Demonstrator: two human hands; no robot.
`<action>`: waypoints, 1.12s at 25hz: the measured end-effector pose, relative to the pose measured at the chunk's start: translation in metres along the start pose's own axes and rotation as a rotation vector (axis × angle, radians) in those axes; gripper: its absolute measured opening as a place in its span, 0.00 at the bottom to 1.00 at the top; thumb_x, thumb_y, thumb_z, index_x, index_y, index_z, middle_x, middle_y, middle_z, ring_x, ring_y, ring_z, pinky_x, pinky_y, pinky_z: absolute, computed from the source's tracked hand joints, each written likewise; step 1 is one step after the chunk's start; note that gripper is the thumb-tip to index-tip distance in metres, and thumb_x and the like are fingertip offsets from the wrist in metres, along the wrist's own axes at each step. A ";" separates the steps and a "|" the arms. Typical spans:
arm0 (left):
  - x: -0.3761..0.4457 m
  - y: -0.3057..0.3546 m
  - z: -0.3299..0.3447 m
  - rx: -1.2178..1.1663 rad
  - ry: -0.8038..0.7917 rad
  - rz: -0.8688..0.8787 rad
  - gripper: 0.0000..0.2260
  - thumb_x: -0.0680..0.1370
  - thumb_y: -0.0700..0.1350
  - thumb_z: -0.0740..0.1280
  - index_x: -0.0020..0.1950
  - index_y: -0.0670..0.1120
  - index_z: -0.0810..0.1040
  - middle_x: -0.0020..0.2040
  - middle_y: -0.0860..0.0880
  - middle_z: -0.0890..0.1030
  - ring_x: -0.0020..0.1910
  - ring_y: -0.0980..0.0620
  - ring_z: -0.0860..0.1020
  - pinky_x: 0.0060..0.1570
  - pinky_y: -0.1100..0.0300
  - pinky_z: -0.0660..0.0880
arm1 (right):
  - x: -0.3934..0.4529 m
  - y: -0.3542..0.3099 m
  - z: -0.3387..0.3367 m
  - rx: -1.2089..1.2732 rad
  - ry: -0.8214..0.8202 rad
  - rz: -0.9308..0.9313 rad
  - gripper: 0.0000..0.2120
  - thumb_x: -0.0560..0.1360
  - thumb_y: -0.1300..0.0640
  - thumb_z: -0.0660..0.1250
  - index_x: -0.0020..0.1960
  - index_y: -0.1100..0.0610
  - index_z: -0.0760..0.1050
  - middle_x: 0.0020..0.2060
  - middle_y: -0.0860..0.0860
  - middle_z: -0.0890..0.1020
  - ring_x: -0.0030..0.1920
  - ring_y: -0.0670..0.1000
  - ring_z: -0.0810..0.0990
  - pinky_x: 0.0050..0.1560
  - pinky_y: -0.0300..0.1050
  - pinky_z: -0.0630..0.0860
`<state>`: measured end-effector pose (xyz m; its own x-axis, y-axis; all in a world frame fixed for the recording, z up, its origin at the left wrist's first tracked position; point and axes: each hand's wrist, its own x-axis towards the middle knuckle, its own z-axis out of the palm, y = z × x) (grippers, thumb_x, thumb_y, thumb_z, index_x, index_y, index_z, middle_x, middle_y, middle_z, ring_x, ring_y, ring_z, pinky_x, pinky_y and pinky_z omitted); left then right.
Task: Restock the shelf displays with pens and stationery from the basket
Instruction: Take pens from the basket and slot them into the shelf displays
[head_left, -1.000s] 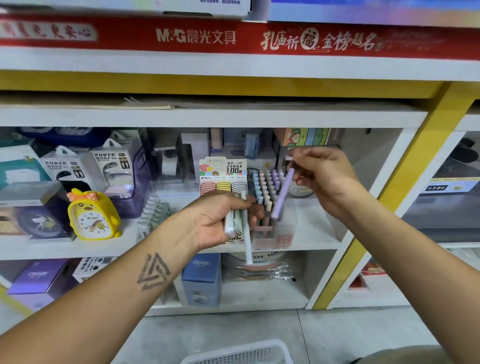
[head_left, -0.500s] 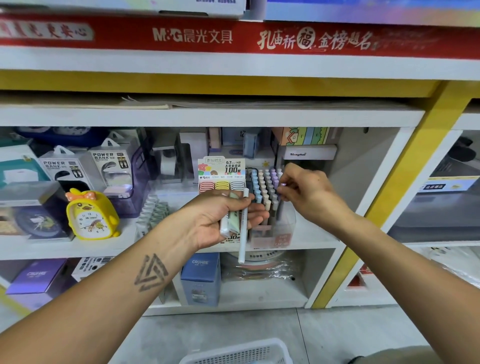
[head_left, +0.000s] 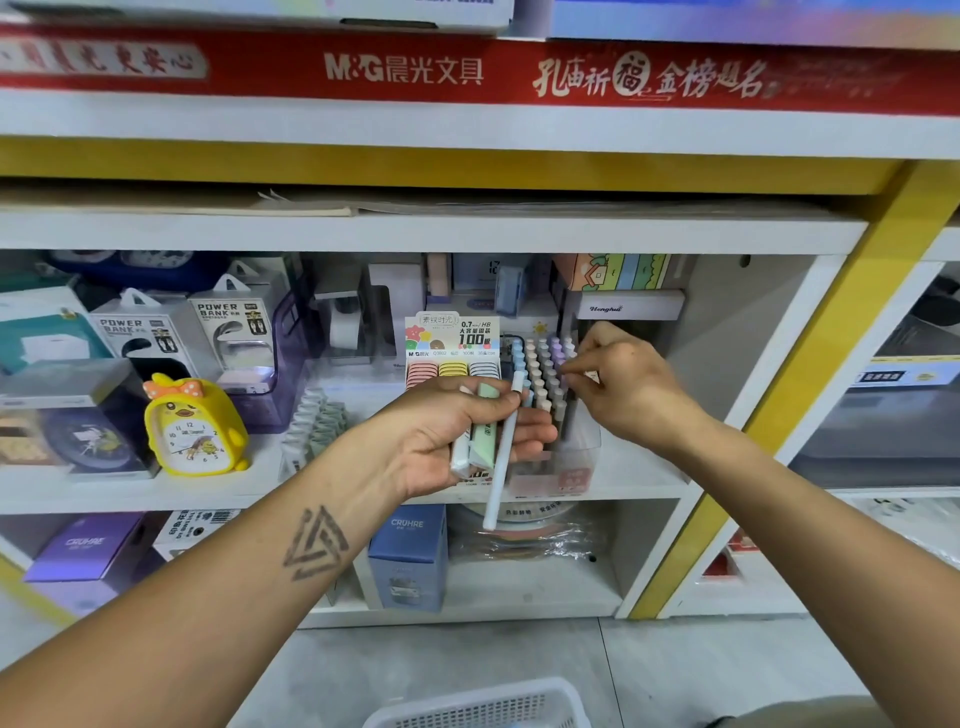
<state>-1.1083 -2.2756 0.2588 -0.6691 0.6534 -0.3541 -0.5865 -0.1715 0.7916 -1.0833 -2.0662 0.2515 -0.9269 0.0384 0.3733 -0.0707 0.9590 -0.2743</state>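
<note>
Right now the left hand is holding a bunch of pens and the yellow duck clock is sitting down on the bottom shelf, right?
Not quite. The left hand does hold a bunch of pens, but the yellow duck clock sits on the middle shelf, left of the pen display, not on the bottom shelf. The head view shows it.

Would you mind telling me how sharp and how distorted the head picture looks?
Head view: wide-angle bending bows the red banner and shelf edges; the left hand and pen display are fairly sharp, the corners soft; lighting is even, without harsh glare.
</note>
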 end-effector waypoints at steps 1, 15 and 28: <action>0.000 0.000 0.000 0.004 -0.014 -0.002 0.10 0.75 0.32 0.66 0.55 0.32 0.77 0.50 0.30 0.82 0.45 0.37 0.85 0.40 0.49 0.83 | 0.001 -0.005 -0.004 0.149 0.024 0.043 0.09 0.80 0.55 0.68 0.56 0.53 0.84 0.46 0.45 0.78 0.47 0.49 0.77 0.48 0.44 0.73; 0.009 0.003 -0.001 -0.036 0.128 -0.066 0.05 0.80 0.37 0.61 0.54 0.39 0.75 0.38 0.40 0.80 0.30 0.50 0.75 0.26 0.63 0.74 | 0.001 0.009 -0.027 0.698 0.191 0.271 0.04 0.78 0.64 0.70 0.46 0.56 0.80 0.36 0.57 0.83 0.30 0.50 0.80 0.35 0.45 0.80; 0.008 0.005 0.003 -0.114 0.118 0.029 0.11 0.80 0.32 0.61 0.60 0.31 0.76 0.53 0.33 0.81 0.40 0.40 0.83 0.43 0.49 0.83 | -0.015 0.015 -0.004 0.336 -0.029 -0.013 0.10 0.78 0.58 0.70 0.44 0.47 0.73 0.38 0.48 0.82 0.39 0.45 0.84 0.43 0.53 0.83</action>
<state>-1.1148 -2.2690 0.2615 -0.7317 0.5570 -0.3930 -0.6095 -0.2763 0.7431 -1.0688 -2.0510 0.2457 -0.9350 0.0142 0.3544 -0.1956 0.8128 -0.5487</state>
